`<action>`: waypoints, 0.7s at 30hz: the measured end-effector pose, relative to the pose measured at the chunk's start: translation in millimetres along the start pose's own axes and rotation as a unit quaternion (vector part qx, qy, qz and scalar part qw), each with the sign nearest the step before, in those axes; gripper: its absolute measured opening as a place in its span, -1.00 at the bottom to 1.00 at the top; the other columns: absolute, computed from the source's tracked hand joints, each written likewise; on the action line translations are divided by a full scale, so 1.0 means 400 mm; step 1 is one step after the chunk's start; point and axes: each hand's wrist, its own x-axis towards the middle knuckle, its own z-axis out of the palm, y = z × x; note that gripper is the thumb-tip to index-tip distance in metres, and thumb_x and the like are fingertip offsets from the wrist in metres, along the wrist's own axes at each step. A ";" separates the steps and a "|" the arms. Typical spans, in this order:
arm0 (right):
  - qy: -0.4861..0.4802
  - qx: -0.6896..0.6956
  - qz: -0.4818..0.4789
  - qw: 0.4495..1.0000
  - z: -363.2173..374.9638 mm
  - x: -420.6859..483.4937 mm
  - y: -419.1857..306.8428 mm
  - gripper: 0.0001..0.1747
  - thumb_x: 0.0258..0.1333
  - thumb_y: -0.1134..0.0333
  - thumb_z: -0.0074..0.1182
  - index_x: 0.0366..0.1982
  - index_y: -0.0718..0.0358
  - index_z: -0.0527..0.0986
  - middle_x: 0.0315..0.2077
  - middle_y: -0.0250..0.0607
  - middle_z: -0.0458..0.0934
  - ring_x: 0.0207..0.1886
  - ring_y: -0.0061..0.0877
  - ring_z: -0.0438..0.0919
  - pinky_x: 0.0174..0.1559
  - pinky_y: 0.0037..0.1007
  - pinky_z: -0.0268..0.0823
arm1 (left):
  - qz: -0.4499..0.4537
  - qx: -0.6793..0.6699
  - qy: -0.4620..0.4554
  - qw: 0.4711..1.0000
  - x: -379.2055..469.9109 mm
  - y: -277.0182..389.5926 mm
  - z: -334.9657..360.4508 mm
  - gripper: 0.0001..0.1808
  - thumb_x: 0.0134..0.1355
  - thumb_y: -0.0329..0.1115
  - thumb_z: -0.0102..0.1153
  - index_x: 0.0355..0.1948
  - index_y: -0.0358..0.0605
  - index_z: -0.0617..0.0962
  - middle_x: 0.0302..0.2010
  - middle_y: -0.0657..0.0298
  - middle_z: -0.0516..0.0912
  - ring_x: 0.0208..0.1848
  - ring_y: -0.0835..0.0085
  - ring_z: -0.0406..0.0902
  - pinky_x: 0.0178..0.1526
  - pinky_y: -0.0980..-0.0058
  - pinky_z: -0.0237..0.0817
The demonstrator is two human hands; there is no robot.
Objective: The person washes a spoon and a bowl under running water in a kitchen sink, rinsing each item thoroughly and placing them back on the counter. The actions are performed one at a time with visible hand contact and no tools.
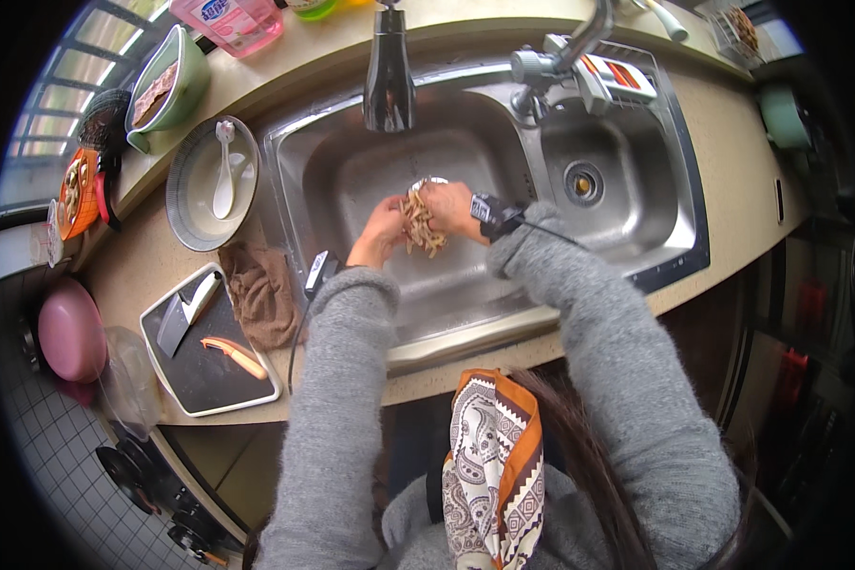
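Over the large basin of a stainless steel sink [470, 285], my two hands meet around a bunch of thin, pale brown food strips [424, 224]; their exact kind is unclear. My left hand [385, 228] grips the bunch from its left side. From the upper right, my right hand [452, 206] closes on the same strips, its fingertips partly hidden. Some strips hang below the hands. A dark faucet head [390, 85] is above the basin, beyond the hands. No water stream is plain to see.
Left of the sink lie a brown cloth [260, 296], a cutting board [221, 385] with a knife [185, 313] and an orange peeler [235, 356], and a bowl [178, 185] with a white spoon [224, 178]. A second faucet [534, 68] stands near the small basin [623, 206].
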 end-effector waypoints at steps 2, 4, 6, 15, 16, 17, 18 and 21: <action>0.013 -0.015 -0.002 1.000 -0.079 -0.039 -0.019 -0.69 -0.29 0.29 0.19 -0.39 0.26 0.48 -0.35 -0.10 0.55 -0.27 -0.21 0.55 -0.27 -0.26 0.43 | 0.015 0.003 -0.038 0.999 -0.048 0.050 0.017 -0.41 -0.08 -0.65 -0.05 0.07 -0.17 0.35 -0.13 0.20 0.51 -0.10 0.36 0.48 -0.16 0.33 0.39; 0.011 -0.050 0.023 0.998 -0.154 -0.085 -0.047 -0.71 -0.28 0.29 0.17 -0.40 0.25 0.48 -0.35 -0.09 0.55 -0.29 -0.22 0.56 -0.29 -0.27 0.43 | 0.020 0.000 -0.071 0.997 -0.104 0.094 0.048 -0.39 -0.08 -0.67 -0.04 0.09 -0.19 0.33 -0.15 0.20 0.50 -0.10 0.38 0.45 -0.12 0.33 0.39; 0.018 -0.073 0.043 0.996 -0.232 -0.152 -0.068 -0.70 -0.27 0.29 0.17 -0.39 0.26 0.47 -0.36 -0.09 0.55 -0.30 -0.22 0.56 -0.30 -0.26 0.43 | 0.022 -0.005 -0.118 0.993 -0.166 0.143 0.092 -0.37 -0.08 -0.67 -0.05 0.13 -0.23 0.30 -0.16 0.20 0.50 -0.10 0.41 0.42 -0.09 0.36 0.38; 0.122 -0.112 0.176 0.970 -0.476 -0.682 -0.089 -0.64 -0.22 0.26 0.17 -0.31 0.26 0.42 -0.33 -0.15 0.50 -0.27 -0.20 0.51 -0.25 -0.24 0.37 | 0.057 0.092 -0.318 0.942 -0.462 0.209 0.490 -0.46 0.06 -0.54 0.05 0.13 -0.30 0.32 -0.11 0.20 0.47 -0.09 0.50 0.45 -0.03 0.46 0.40; 0.127 -0.107 0.190 0.968 -0.487 -0.749 -0.087 -0.63 -0.21 0.25 0.18 -0.31 0.26 0.41 -0.33 -0.15 0.50 -0.26 -0.20 0.51 -0.24 -0.24 0.37 | 0.055 0.095 -0.353 0.929 -0.489 0.200 0.546 -0.45 0.05 -0.52 0.07 0.13 -0.30 0.33 -0.11 0.20 0.47 -0.05 0.48 0.43 0.03 0.42 0.35; 0.136 -0.105 0.203 0.964 -0.499 -0.814 -0.081 -0.62 -0.21 0.25 0.18 -0.30 0.25 0.41 -0.33 -0.15 0.50 -0.26 -0.19 0.51 -0.24 -0.24 0.37 | 0.047 0.101 -0.379 0.919 -0.512 0.190 0.599 -0.43 0.02 -0.53 0.07 0.13 -0.30 0.33 -0.09 0.17 0.46 -0.04 0.45 0.42 0.04 0.42 0.33; 0.139 -0.096 0.223 0.960 -0.506 -0.872 -0.074 -0.62 -0.22 0.25 0.20 -0.29 0.24 0.40 -0.34 -0.14 0.49 -0.26 -0.18 0.50 -0.25 -0.23 0.36 | 0.041 0.109 -0.384 0.916 -0.532 0.176 0.653 -0.42 0.00 -0.54 0.06 0.12 -0.30 0.33 -0.07 0.15 0.45 -0.03 0.43 0.42 0.04 0.41 0.33; 0.150 -0.099 0.227 0.957 -0.512 -1.035 -0.040 -0.53 -0.24 0.25 0.23 -0.21 0.24 0.40 -0.33 -0.05 0.50 -0.27 -0.12 0.50 -0.25 -0.22 0.37 | 0.024 0.134 -0.402 0.906 -0.563 0.119 0.800 -0.40 -0.02 -0.54 0.05 0.13 -0.32 0.31 -0.05 0.10 0.43 -0.01 0.38 0.43 0.04 0.39 0.33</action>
